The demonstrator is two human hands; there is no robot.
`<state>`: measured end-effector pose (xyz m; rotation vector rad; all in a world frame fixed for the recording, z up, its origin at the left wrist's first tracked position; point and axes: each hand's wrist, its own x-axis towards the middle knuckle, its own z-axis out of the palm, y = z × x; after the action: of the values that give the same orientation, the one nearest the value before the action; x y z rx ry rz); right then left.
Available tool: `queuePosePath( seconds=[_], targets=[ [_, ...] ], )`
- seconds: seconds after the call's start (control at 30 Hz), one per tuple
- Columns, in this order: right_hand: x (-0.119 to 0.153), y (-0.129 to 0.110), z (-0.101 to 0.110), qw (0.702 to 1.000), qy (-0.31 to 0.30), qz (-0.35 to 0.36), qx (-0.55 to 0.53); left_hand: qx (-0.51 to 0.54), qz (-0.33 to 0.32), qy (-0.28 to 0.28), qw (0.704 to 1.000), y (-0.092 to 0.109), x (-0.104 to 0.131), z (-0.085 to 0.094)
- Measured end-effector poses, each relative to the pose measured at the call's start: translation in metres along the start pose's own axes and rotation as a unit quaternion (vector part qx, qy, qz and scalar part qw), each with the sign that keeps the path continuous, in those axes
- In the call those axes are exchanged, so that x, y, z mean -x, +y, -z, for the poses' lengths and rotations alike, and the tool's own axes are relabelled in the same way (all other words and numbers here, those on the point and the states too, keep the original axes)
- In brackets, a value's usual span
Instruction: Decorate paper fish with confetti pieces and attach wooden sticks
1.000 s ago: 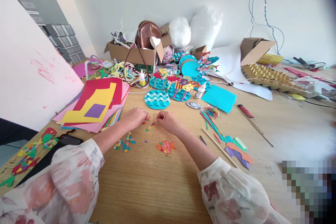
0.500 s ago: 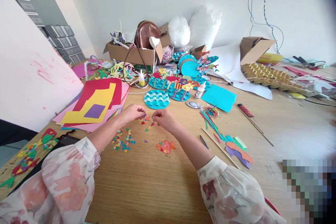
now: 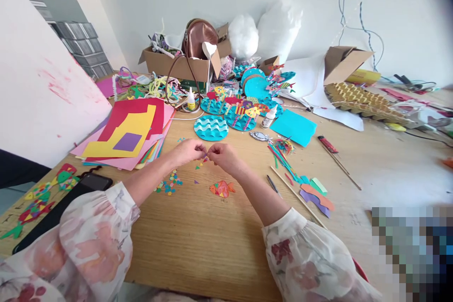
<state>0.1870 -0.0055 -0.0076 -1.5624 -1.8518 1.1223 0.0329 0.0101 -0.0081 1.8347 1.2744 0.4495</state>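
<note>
My left hand (image 3: 190,151) and my right hand (image 3: 225,155) meet fingertip to fingertip just above the table, both pinched. A tiny purple paper piece (image 3: 206,154) shows at the left fingertips; what the right fingers hold is too small to make out. Little paper triangles (image 3: 198,166) lie under the hands, partly hidden. Nearer to me is an orange paper fish (image 3: 222,188) with coloured triangles on its body. Round paper dots (image 3: 171,183) are scattered left of it, partly behind my left forearm.
Coloured paper sheets (image 3: 116,132) are stacked at left, beside a phone (image 3: 95,180) and finished paper fish (image 3: 38,207). Wavy blue discs (image 3: 211,128) and glue bottles (image 3: 269,117) stand beyond my hands. Paper strips (image 3: 288,163), a pen (image 3: 273,185) and a stick (image 3: 297,196) lie at right.
My hands have come together, the left moving right until the fingertips meet. The view has shifted slightly. The orange fish stays put on the table.
</note>
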Motion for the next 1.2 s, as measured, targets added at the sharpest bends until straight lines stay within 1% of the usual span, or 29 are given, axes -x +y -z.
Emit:
queuePosePath(
  seconds=[0.23, 0.4, 0.6, 0.9, 0.97, 1.07, 1.13, 1.2],
  targets=[
    [0.027, 0.011, 0.008, 0.998, -0.009, -0.024, -0.059, 0.011, -0.012, -0.021, 1.000, 0.011, 0.013, -0.020],
    [0.040, 0.017, 0.013, 0.997, -0.002, -0.035, -0.070, -0.002, -0.021, -0.034, 0.999, 0.016, 0.014, -0.030],
    [0.049, 0.025, 0.019, 0.997, -0.001, -0.028, -0.068, -0.028, -0.028, -0.043, 0.998, 0.016, 0.010, -0.039],
    [0.053, 0.034, 0.019, 0.998, -0.011, -0.019, -0.057, -0.062, -0.025, -0.055, 0.996, 0.023, 0.008, -0.047],
    [0.055, 0.035, 0.020, 0.998, -0.017, -0.024, -0.055, -0.071, -0.026, -0.048, 0.996, 0.025, 0.011, -0.047],
    [0.060, 0.038, 0.022, 0.998, -0.025, -0.038, -0.049, -0.089, -0.028, -0.019, 0.995, 0.028, 0.019, -0.044],
    [0.063, 0.040, 0.021, 0.997, -0.034, -0.048, -0.040, -0.117, -0.045, 0.009, 0.992, 0.028, 0.028, -0.043],
    [0.066, 0.043, 0.020, 0.997, -0.039, -0.056, -0.026, -0.155, -0.077, 0.034, 0.984, 0.025, 0.038, -0.045]
  ],
)
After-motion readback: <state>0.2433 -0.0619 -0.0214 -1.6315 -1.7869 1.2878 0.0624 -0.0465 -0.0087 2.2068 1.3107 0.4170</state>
